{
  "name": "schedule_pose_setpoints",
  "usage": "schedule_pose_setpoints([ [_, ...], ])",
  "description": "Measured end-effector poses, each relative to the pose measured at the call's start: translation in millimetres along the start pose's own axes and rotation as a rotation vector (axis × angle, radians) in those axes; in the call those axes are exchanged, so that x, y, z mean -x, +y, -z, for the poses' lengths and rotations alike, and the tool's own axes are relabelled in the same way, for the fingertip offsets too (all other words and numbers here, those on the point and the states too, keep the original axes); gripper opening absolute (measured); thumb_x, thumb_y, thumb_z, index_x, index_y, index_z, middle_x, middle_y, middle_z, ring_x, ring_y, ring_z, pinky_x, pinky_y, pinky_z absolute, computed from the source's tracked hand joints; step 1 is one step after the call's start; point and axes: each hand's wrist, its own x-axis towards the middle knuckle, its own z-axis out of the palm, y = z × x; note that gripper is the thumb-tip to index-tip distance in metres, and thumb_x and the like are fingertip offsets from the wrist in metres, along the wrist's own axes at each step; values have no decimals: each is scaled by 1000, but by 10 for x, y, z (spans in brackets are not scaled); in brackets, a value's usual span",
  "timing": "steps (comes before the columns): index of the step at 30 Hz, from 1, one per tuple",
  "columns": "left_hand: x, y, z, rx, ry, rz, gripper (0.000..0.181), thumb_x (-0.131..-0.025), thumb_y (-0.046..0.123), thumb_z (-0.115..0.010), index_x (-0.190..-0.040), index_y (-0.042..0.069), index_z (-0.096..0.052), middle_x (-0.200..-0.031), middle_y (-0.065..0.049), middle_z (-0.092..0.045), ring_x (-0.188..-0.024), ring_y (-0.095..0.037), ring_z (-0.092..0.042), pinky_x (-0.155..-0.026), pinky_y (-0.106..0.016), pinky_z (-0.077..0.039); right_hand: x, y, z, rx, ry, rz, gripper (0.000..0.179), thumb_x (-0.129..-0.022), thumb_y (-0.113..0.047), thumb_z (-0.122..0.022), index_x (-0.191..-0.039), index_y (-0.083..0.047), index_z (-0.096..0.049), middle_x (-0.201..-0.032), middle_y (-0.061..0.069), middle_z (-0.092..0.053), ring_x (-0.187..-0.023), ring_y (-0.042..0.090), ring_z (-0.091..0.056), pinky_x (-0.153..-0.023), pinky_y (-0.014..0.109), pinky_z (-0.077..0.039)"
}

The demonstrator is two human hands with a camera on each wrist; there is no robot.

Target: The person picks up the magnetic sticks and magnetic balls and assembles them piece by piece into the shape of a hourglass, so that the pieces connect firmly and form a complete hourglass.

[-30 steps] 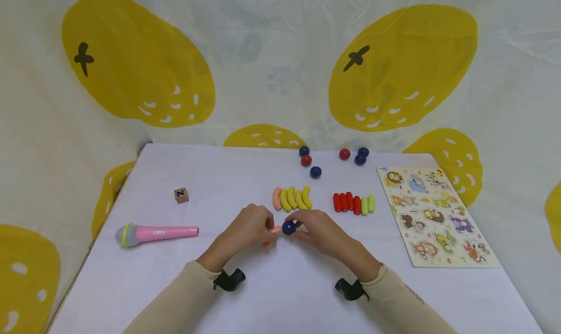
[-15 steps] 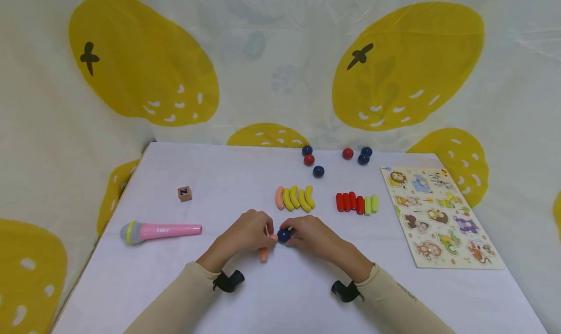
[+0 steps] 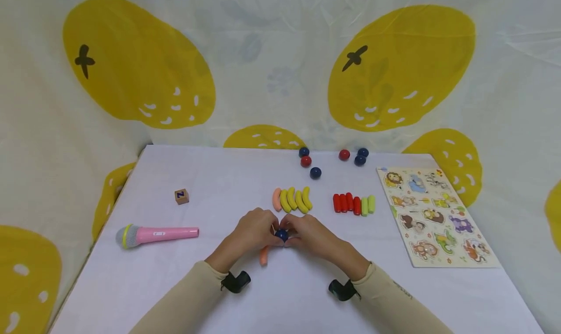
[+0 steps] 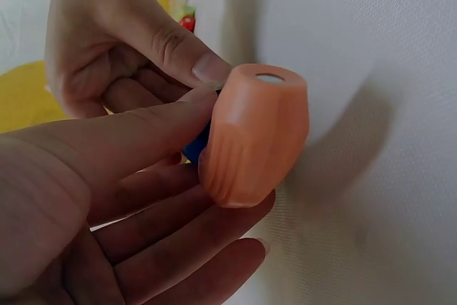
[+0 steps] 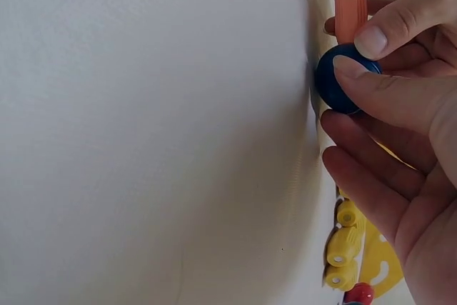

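My left hand point(image 3: 256, 229) pinches a curved orange magnetic rod point(image 4: 260, 133), whose near end point(image 3: 264, 257) sticks out below the fingers in the head view. A pale magnet shows in that end in the left wrist view. With thumb and fingers, my right hand point(image 3: 313, 231) pinches a dark blue ball point(image 5: 330, 83). In the right wrist view the rod's other end meets the ball, and the left thumb lies at that joint. Both hands are close together over the middle of the table, fingertips partly covering the ball point(image 3: 282, 234) in the head view.
Behind the hands lie a row of yellow curved rods point(image 3: 291, 199) beside one orange rod point(image 3: 276, 199), then red rods point(image 3: 346, 202) and two green ones point(image 3: 368, 205). Blue and red balls point(image 3: 315, 173) stand farther back. A microphone point(image 3: 162, 233), letter block point(image 3: 181, 196) and animal puzzle point(image 3: 431, 217) flank them.
The blue ball and the orange rod's end have come together, and the two hands have closed in on each other. The rod's near end now extends farther below the left hand than one second ago.
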Motion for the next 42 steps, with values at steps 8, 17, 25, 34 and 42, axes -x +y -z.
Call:
schedule_pose_setpoints([
  [8, 13, -40, -6, 3, -7, 6, 27, -70, 26, -94, -88, 12, -81, -71, 5, -72, -69, -9, -59, -59, -26, -44, -21, 32, 17, -29, -23, -49, 36, -85, -12, -82, -119, -10, -69, -112, 4, -77, -105, 17, -74, -95, 34, -60],
  [17, 64, -176, 59, 18, -29, 56, 29, -74, 22, -91, -100, 11, -81, -78, 3, -72, -78, -12, -58, -67, -28, -46, -105, 294, 504, 135, 99, -150, 31, -92, -10, -75, -122, -12, -72, -113, 5, -76, -101, 18, -70, -92, 36, -61],
  [25, 160, -272, 124, 29, -43, 135, 31, -74, 22, -92, -101, 11, -80, -80, 3, -70, -86, -16, -57, -73, -32, -47, -355, 578, 796, 345, 42, -198, 36, -93, -8, -74, -128, -12, -70, -131, 8, -71, -124, 29, -64, -109, 48, -52],
  [34, 185, -283, 147, 51, -41, 135, 30, -75, 22, -91, -100, 11, -79, -80, 3, -69, -86, -16, -57, -73, -32, -46, -481, 728, 758, 336, -35, -131, 33, -95, -7, -71, -127, -8, -70, -128, 8, -71, -123, 27, -64, -108, 44, -53],
  [42, 189, -296, 176, 64, -50, 138, 29, -76, 21, -90, -101, 10, -79, -82, 1, -71, -83, -15, -58, -73, -31, -47, -425, 716, 724, 463, -39, -162, 25, -92, -10, -75, -117, -12, -75, -112, 3, -74, -105, 21, -67, -101, 39, -57],
])
